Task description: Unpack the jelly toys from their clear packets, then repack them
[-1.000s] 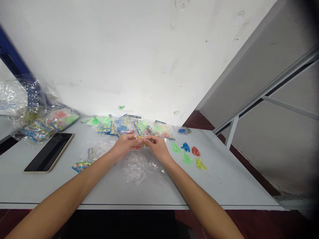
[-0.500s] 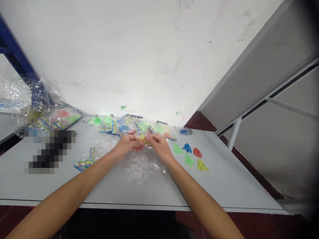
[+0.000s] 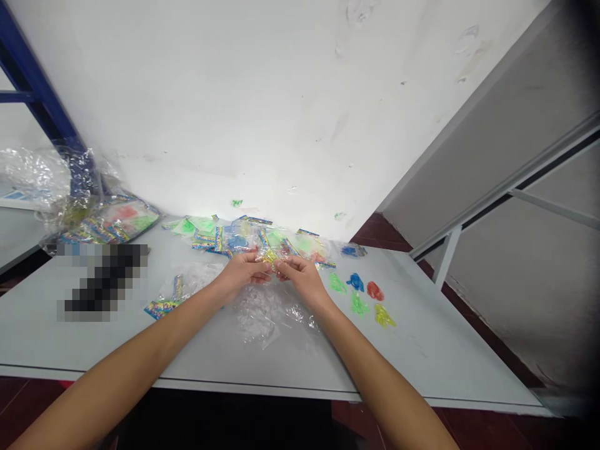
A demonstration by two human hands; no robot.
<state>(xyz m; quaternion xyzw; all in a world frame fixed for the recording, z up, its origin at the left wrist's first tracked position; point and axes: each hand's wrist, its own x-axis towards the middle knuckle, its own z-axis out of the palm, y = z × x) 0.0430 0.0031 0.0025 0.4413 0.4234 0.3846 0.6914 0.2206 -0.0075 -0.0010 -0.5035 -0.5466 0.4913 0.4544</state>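
My left hand (image 3: 246,267) and my right hand (image 3: 299,273) meet over the middle of the table, thumbs and fingers closed on a small clear plastic packet. A yellow rubbery piece (image 3: 269,257) shows through the film between them; its exact shape is partly hidden by my fingers. Crumpled clear plastic bags (image 3: 260,315) lie right below my hands. Behind my fingertips are several clear packets with blue and yellow printed headers, one holding a blue piece (image 3: 237,242).
Right of my hands lie loose rubbery pieces: blue (image 3: 355,282), red (image 3: 375,290), yellow (image 3: 384,315) and two green. A large bag of packets (image 3: 126,219) stands at the back left. Printed header packets (image 3: 160,309) lie left of my forearm. A white wall (image 3: 262,112) rises behind the table.
The view has shifted slightly, so everything sits a little further right. My hands stay together on the packet, with more of the yellow piece visible between my thumbs.
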